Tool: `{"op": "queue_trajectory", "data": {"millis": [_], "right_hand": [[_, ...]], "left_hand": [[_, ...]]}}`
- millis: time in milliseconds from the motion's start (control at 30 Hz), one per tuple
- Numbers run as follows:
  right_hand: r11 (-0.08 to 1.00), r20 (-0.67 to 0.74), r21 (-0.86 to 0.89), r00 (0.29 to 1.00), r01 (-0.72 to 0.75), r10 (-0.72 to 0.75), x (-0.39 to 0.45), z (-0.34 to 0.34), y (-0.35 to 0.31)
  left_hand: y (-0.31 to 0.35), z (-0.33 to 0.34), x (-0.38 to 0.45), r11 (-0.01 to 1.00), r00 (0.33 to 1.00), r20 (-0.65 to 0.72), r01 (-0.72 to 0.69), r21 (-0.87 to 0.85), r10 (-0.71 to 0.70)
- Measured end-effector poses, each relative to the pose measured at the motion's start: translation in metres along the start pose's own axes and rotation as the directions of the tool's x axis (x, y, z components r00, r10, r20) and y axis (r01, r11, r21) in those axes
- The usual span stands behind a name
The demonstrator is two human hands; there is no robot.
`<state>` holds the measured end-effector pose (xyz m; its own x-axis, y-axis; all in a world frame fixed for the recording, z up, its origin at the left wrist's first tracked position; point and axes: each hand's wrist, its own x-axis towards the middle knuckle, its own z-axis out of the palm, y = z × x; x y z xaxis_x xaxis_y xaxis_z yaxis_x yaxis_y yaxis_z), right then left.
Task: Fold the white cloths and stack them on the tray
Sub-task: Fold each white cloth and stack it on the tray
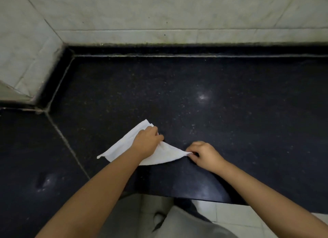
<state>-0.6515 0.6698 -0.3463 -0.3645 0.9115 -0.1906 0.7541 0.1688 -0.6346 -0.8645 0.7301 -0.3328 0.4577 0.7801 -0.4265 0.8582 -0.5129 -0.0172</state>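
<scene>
the folding step is under way on one white cloth (124, 145) lying near the bench's (230, 113) front edge: the left hand (147, 140) grips its middle, the right hand (202, 154) pinches a stretched corner; next, probably, carry that corner across; the cloth looks thin, partly doubled; no tray in sight

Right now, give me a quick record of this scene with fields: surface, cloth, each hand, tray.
surface: dark speckled counter against a pale tiled wall
cloth: one white cloth, partly folded, lying on the counter
left hand: left hand holds the cloth's middle, fingers curled into it
right hand: right hand pinches the cloth's right corner, pulled to a point
tray: not in view
</scene>
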Motion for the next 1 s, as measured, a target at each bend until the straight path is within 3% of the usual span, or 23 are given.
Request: {"op": "queue_trajectory", "data": {"millis": [200,367,667,767,867,900,967,1000], "right_hand": [[0.999,-0.089,0.035,0.996,0.030,-0.027,0.022,-0.032,-0.003],[0.995,-0.162,0.102,0.987,0.007,0.009,0.034,-0.066,-0.013],[0.973,-0.174,0.067,0.958,-0.220,0.229,-0.004,-0.076,0.003],[0.961,-0.242,0.024,0.931,-0.275,0.273,-0.009,-0.082,0.000],[0.951,-0.291,-0.071,0.918,-0.302,0.270,-0.006,-0.094,-0.012],[0.949,-0.326,-0.094,0.910,-0.301,0.256,0.000,-0.101,-0.019],[0.945,-0.451,-0.139,0.869,-0.295,0.205,0.016,-0.119,-0.035],[0.943,-0.530,-0.158,0.831,-0.294,0.170,0.026,-0.130,-0.043]], "left_hand": [[-0.018,-0.024,0.000,0.999,0.985,-0.167,-0.035,0.000,0.034],[-0.023,-0.047,0.004,0.994,0.991,-0.110,0.071,-0.086,-0.081],[-0.026,-0.043,0.011,0.968,0.981,-0.054,-0.177,0.178,0.189],[-0.038,-0.052,0.016,0.941,0.888,-0.333,-0.250,0.228,0.317],[-0.049,-0.081,0.018,0.922,0.788,-0.481,-0.306,0.235,0.384],[-0.052,-0.097,0.016,0.936,0.796,-0.493,-0.284,0.206,0.350],[-0.056,-0.133,0.015,0.990,0.856,-0.497,-0.119,0.082,0.144],[-0.062,-0.146,0.016,0.998,0.810,-0.583,-0.058,0.026,0.063]]}}
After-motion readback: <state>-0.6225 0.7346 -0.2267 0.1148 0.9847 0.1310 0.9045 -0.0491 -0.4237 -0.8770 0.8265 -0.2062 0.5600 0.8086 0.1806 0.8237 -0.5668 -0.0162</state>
